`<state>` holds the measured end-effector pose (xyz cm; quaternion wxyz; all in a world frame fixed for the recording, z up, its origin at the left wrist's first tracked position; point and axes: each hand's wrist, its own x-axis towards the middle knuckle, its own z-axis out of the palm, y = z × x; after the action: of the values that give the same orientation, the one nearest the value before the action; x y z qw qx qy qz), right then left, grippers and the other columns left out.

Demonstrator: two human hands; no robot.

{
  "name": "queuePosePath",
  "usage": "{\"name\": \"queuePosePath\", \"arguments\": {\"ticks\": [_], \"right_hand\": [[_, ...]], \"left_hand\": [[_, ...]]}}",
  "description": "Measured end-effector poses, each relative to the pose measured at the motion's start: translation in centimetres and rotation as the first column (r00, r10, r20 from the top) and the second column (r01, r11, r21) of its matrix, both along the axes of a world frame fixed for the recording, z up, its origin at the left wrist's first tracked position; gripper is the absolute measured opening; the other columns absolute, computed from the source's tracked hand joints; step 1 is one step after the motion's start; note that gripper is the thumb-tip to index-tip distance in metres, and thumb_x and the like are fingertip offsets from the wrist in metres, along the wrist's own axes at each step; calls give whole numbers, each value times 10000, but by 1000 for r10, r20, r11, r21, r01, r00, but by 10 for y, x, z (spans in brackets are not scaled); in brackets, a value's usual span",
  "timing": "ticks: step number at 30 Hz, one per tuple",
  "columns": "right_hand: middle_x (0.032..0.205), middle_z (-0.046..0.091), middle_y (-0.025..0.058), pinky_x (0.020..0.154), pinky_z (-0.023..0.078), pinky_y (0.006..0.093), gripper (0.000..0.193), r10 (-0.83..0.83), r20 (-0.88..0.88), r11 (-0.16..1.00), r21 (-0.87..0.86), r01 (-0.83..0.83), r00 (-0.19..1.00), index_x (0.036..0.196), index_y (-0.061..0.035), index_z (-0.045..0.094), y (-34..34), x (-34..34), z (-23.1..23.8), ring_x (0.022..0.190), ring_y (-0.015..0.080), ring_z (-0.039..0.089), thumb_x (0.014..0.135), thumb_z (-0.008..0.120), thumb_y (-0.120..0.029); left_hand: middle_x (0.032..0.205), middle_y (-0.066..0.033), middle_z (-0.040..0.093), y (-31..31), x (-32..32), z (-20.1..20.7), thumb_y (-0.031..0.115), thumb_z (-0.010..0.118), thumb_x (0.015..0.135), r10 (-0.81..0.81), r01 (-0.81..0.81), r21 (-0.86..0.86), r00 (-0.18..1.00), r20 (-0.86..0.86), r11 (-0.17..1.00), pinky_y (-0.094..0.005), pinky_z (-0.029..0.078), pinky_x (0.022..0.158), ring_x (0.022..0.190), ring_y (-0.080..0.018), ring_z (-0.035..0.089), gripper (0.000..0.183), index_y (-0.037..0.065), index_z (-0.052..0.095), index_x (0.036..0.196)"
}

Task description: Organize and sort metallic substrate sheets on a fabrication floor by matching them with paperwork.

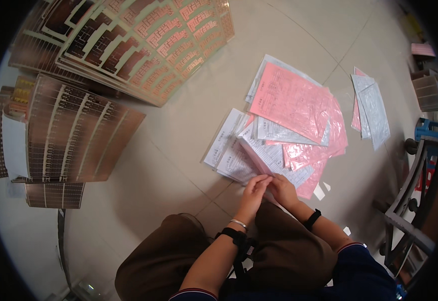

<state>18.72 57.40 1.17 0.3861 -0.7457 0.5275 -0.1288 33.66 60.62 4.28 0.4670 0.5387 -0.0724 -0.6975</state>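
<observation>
My left hand (255, 191) and my right hand (283, 191) meet just above my knees, fingers closed together at the near end of a paper sheet (257, 156). Seen nearly edge-on, that sheet shows a pinkish side and stands tilted up from the pile. Whether it is one sheet or several, I cannot tell. Beyond and under it, white printed forms (222, 140) fan out on the floor. Pink printed forms (289, 100), some in shiny clear sleeves, overlap them on the right. My fingertips partly hide one another.
Patterned copper-coloured panels (143, 45) stand at the upper left, with more brown panels (78, 130) below them. A smaller group of sleeved papers (372, 108) lies to the right on the tiled floor (179, 130). A grey metal frame with wheels (404, 195) stands at the right edge.
</observation>
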Motion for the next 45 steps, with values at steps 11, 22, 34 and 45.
{"name": "queuePosePath", "arguments": {"ticks": [11, 22, 34, 45], "right_hand": [[791, 609, 202, 652, 460, 371, 307, -267, 41, 916, 320, 241, 963, 930, 0, 625, -15, -13, -2, 715, 319, 607, 912, 517, -287], [986, 588, 139, 767, 485, 397, 307, 38, 16, 992, -123, -36, 999, 1104, -69, 583, 1, 4, 18, 953, 323, 564, 839, 606, -221], [897, 593, 150, 722, 479, 412, 269, -26, 1, 999, 26, 26, 1000, 1098, -62, 574, -5, -13, 8, 847, 344, 585, 833, 527, -77], [1014, 596, 128, 717, 488, 421, 348, -54, -52, 988, -145, 46, 997, 1098, -61, 575, 6, 3, 6, 891, 319, 590, 776, 638, -176]], "left_hand": [[1315, -83, 378, 12, 32, -26, 140, 514, 903, 218, -278, 175, 929, 300, 944, -373, 379, 911, 1124, -183, 435, 536, 104, 254, 1370], [1183, -89, 535, 2, 4, -13, 156, 524, 930, -150, 164, -81, 976, 160, 983, -278, 393, 942, 1105, -167, 495, 353, 8, 476, 1247], [1104, -146, 552, -13, 92, -39, 103, 595, 845, -219, 178, 143, 556, 802, 974, -347, 469, 835, 1028, -212, 532, 432, -7, 456, 1239], [1111, -154, 582, -31, 13, 23, 176, 455, 962, -41, 41, 3, 988, -152, 999, -353, 507, 843, 956, -237, 613, 236, -5, 502, 1106]]}}
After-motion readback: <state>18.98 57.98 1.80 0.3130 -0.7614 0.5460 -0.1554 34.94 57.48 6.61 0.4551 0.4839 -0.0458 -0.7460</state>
